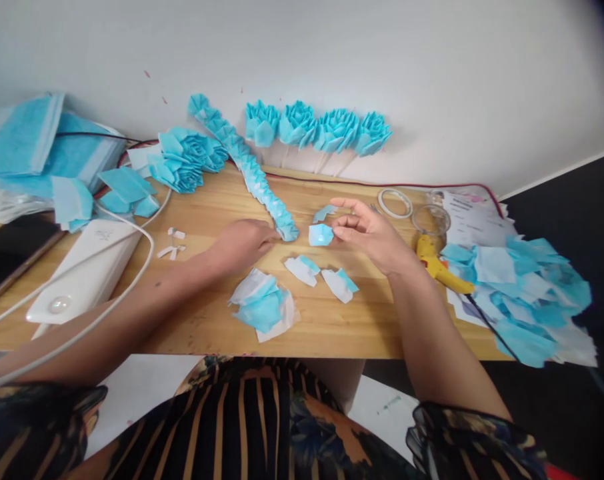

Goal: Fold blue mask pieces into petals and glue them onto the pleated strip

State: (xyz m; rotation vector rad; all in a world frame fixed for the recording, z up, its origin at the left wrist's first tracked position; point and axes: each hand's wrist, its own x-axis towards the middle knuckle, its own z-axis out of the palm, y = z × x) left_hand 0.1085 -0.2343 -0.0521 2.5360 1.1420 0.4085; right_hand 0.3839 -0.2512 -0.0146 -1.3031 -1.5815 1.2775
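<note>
My left hand [247, 241] is closed at the near end of a long strip of ruffled light-blue fabric [255, 177], which slants up to the wall. My right hand [365, 233] pinches a small folded blue fabric petal [321, 235] between thumb and finger, a short way right of the strip's end. Just behind that petal, near my right fingertips, is another blue piece [325, 213]. Two small white-and-blue petals [303, 270] lie on the table in front of my hands. A small pile of cut blue and white pieces [265, 303] lies nearer to me.
Several blue fabric roses [299, 125] on pale stems lean against the wall; more roses [187, 160] lie at left. A white power strip [85, 270], cables and blue sheets [19, 137] fill the left. At right are a yellow glue gun [435, 263], tape roll [395, 203] and scraps [522, 287].
</note>
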